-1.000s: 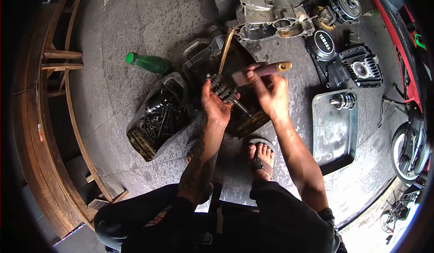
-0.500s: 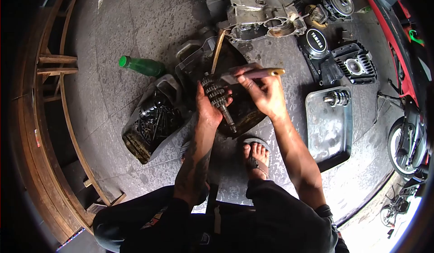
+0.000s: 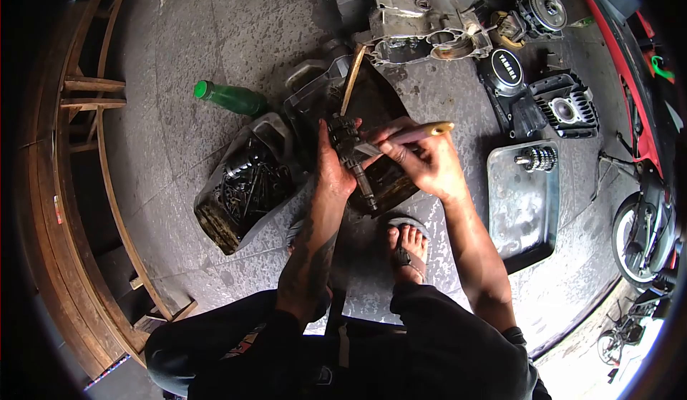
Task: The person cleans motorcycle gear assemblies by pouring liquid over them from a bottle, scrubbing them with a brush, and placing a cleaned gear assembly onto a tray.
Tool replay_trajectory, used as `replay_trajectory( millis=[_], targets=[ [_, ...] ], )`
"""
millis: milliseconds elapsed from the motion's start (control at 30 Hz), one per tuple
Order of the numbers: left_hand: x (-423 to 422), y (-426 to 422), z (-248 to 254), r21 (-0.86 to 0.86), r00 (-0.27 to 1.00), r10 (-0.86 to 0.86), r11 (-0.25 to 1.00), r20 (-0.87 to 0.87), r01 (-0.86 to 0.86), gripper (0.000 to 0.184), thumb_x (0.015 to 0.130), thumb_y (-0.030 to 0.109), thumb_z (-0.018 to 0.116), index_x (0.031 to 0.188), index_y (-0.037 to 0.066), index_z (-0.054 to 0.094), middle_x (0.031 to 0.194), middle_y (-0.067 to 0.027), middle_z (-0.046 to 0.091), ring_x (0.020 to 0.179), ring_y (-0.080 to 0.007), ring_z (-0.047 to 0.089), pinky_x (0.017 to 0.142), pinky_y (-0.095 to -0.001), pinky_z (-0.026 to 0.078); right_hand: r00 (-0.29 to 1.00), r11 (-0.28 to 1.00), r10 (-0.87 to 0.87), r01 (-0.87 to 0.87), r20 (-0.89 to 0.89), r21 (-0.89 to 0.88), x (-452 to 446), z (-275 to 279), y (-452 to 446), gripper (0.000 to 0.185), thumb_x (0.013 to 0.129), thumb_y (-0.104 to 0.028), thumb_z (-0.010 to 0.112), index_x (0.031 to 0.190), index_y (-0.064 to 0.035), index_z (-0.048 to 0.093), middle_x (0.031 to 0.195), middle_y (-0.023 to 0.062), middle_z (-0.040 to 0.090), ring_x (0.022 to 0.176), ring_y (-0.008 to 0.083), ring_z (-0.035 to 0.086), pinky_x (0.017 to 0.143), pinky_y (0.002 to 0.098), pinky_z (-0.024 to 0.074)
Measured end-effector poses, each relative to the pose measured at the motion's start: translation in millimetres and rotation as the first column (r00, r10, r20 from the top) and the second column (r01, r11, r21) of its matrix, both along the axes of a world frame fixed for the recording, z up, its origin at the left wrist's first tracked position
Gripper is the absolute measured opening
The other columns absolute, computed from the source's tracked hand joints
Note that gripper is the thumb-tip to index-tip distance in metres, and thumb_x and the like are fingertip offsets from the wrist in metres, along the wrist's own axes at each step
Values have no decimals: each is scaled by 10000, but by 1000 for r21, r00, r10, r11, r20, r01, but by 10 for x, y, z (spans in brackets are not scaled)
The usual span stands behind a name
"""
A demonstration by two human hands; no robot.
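Observation:
My left hand [image 3: 335, 168] is wrapped round a gear shaft [image 3: 346, 141], a dark metal shaft with several gears, tilted so its thin end points down towards my feet. In my right hand [image 3: 431, 165] is a paintbrush [image 3: 417, 134], its handle end pointing right and its head against the gears. Both hands are above a cut-open black plastic container [image 3: 386, 96]. A wooden stick [image 3: 353, 78] leans out of that container. To the left lies another cut-open container [image 3: 215, 230] full of dark small metal parts [image 3: 247, 182].
A green bottle [image 3: 232, 99] lies on the floor at left. On the right, a metal tray [image 3: 522, 207] holds a second gear shaft [image 3: 537, 159]. Engine casings [image 3: 422, 24], a Yamaha cover [image 3: 507, 69] and a finned cylinder [image 3: 567, 108] sit further back. A wooden bench [image 3: 54, 257] borders the left.
The brush head has moved down along the gear shaft, from the upper gears to lower ones. My left hand has turned the shaft slightly. The whole view has shifted a little.

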State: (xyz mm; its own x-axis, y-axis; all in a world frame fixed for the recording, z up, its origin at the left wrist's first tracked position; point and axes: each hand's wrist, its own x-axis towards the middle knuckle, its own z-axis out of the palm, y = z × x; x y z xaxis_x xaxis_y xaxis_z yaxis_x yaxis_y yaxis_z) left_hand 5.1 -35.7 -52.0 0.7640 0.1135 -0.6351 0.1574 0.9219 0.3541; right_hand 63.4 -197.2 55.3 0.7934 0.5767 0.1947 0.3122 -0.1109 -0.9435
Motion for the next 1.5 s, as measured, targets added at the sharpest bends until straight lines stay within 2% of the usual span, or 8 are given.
replay_trajectory(
  millis=[233, 367, 567, 700, 800, 1033, 1167, 1500],
  targets=[
    [-18, 135, -158, -196, 983, -68, 975, 170, 102, 559, 931, 586, 439, 1098, 80, 607, 1117, -103, 624, 1091, -339, 571, 879, -762, 404, 990, 990, 130, -132, 61, 39, 50, -125, -3, 124, 850, -105, 649, 866, 17, 669, 957, 134, 687, 824, 341, 675, 694, 376, 535],
    [-62, 114, -180, -306, 958, 15, 949, 285, 77, 577, 938, 555, 432, 1202, 58, 560, 1150, -124, 629, 1023, -350, 629, 916, -740, 387, 989, 968, 139, -128, 39, -218, 193, -77, -143, 128, 859, -102, 640, 920, 6, 672, 965, 130, 687, 847, 334, 679, 711, 372, 534],
    [-44, 89, -29, -235, 953, -18, 967, 302, 93, 596, 909, 578, 471, 1169, 54, 585, 1033, -107, 651, 1033, -256, 624, 976, -744, 335, 981, 986, 156, -146, 116, -86, 112, -341, -156, 123, 849, -106, 654, 901, 2, 681, 962, 137, 687, 867, 349, 672, 714, 376, 532],
    [-38, 223, -184, -242, 918, -105, 947, 383, 210, 611, 908, 603, 445, 1193, 80, 580, 935, -73, 666, 1115, -288, 597, 962, -673, 383, 999, 1000, -2, 3, 47, -20, 66, -354, -159, 127, 871, -116, 647, 880, 9, 663, 902, 192, 680, 836, 360, 670, 705, 388, 531],
    [-35, 142, -73, -129, 972, -69, 987, 224, 100, 618, 906, 615, 440, 1184, 82, 580, 918, -83, 661, 1065, -296, 616, 945, -643, 414, 978, 871, -209, 178, -16, -458, -59, -554, -59, 160, 879, -177, 649, 904, -19, 636, 819, 226, 657, 783, 398, 647, 694, 467, 516],
    [6, 151, 13, -4, 994, 90, 996, 54, -90, 533, 931, 573, 459, 1058, 77, 607, 858, -59, 621, 749, -242, 614, 794, -451, 532, 902, 845, -414, 329, -126, -421, -246, -446, 34, 168, 894, -166, 631, 988, -28, 643, 862, 206, 680, 815, 376, 675, 689, 435, 532],
    [-13, 104, 62, 166, 997, 54, 985, -54, -44, 520, 911, 617, 472, 989, 122, 608, 841, -47, 625, 745, -213, 621, 722, -401, 525, 902, 929, -370, 365, -223, -69, -292, -136, 48, 136, 880, -133, 664, 948, -15, 669, 875, 154, 697, 821, 277, 696, 722, 328, 524],
    [38, -81, 101, 182, 981, 94, 981, -167, -63, 542, 867, 688, 485, 945, 157, 557, 741, -10, 581, 552, -192, 603, 441, -298, 463, 919, 898, -361, 389, 160, -205, -228, -434, 17, 112, 871, -96, 656, 943, -15, 687, 906, 93, 701, 791, 292, 691, 716, 322, 531]
  ],
)
